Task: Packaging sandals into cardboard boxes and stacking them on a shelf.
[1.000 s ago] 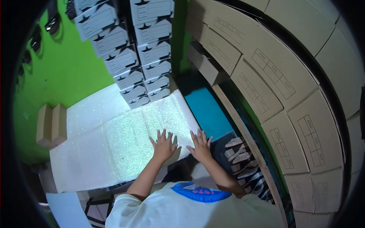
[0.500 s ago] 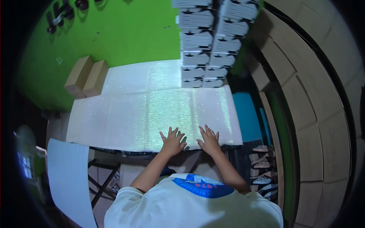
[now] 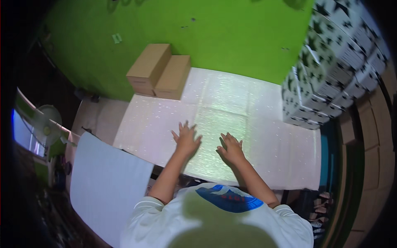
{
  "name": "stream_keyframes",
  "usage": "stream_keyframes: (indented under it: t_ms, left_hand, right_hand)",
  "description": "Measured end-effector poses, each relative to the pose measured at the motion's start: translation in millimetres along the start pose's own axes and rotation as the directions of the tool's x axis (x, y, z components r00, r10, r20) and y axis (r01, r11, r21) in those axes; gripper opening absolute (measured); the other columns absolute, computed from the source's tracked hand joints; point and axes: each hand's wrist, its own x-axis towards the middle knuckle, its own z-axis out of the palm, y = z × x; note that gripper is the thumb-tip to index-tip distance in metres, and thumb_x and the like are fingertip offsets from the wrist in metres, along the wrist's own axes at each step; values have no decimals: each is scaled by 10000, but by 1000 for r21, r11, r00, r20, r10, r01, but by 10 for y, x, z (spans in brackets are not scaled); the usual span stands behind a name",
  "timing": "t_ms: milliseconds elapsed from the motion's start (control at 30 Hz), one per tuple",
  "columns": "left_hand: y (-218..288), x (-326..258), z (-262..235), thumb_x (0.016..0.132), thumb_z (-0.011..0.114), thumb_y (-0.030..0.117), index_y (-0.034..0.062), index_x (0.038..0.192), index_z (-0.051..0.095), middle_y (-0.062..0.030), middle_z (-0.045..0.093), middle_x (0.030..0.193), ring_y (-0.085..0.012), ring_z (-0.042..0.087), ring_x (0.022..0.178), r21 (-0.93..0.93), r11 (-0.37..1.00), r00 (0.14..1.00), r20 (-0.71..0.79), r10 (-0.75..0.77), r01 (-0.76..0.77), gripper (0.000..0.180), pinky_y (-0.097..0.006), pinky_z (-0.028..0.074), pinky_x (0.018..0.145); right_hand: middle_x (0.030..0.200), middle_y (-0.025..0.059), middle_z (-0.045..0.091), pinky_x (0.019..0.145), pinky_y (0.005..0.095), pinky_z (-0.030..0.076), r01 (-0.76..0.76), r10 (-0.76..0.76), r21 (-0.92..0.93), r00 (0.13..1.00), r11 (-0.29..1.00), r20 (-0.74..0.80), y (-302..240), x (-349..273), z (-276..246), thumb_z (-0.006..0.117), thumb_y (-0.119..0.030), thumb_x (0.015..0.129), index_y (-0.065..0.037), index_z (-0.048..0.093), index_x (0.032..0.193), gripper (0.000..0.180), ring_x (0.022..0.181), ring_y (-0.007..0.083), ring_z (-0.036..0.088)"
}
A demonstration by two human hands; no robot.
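Nearest, a loose white sheet (image 3: pixel 108 182) hangs off the near left, below the table edge and apart from both hands. Just beyond it, the left hand (image 3: pixel 186 139) lies palm down on the large glittery white sheet (image 3: pixel 256 136) that covers the table, fingers (image 3: pixel 180 128) spread open and pointing far, gripping nothing. The right hand (image 3: pixel 230 149) rests flat beside it, a little nearer and to the right, fingers likewise splayed and pressed on the surface. The glittery sheet lies directly under both palms and stretches out past the fingertips on every side: left toward the table's edge, right toward the stacked boxes, and far toward the wall. At the far left corner, two brown cardboard boxes (image 3: pixel 159 71) sit side by side on the sheet, well apart from the hands. At the far right, a stack of white patterned boxes (image 3: pixel 326 78) stands on its edge. Behind everything rises a green wall (image 3: pixel 198 37).
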Motion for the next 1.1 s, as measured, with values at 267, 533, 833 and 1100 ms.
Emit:
stream_keyframes:
  t_ms: [267, 533, 833, 1100]
  left_hand:
    - [-1920, 1452, -1365, 812, 506, 518, 76, 1327, 337, -181, 219, 1417, -374, 166, 1316, -112, 939, 845, -413, -340, 324, 699, -649, 82, 992]
    - [-2914, 2397, -1696, 769, 546, 560, -4, 1288, 352, -199, 355, 1345, -332, 344, 1246, -455, 852, 766, -441, -468, 259, 790, -525, 239, 1010]
    - [-2486, 2256, -1755, 797, 618, 386, -29, 1149, 505, -124, 586, 1062, -180, 544, 956, -803, 580, 937, -81, -339, 140, 556, -272, 416, 806]
    - [-1577, 1531, -1447, 809, 624, 309, -21, 1173, 499, -132, 600, 1026, -173, 552, 940, -690, 715, 952, -280, -119, -114, 507, -282, 426, 801]
  right_hand:
    - [1376, 193, 302, 1007, 608, 178, 218, -218, -26, 976, 976, 15, -1172, 1266, 210, 561, -381, 816, -174, 322, 1348, 618, 1269, 348, 300]
    - [1313, 213, 387, 1002, 535, 264, 279, -282, 70, 958, 958, 54, -1984, 2364, 113, 509, -401, 840, -85, 300, 1345, 632, 1198, 350, 399]
    - [1260, 253, 440, 964, 346, 363, 143, -105, 529, 989, 836, -101, -2521, 3048, 431, 375, -503, 881, 5, 171, 1376, 738, 1152, 335, 462]
    - [1152, 223, 542, 883, 319, 428, 191, 0, 623, 956, 758, -293, -1777, 2067, 215, 468, -355, 895, -73, 294, 1359, 570, 1057, 270, 555]
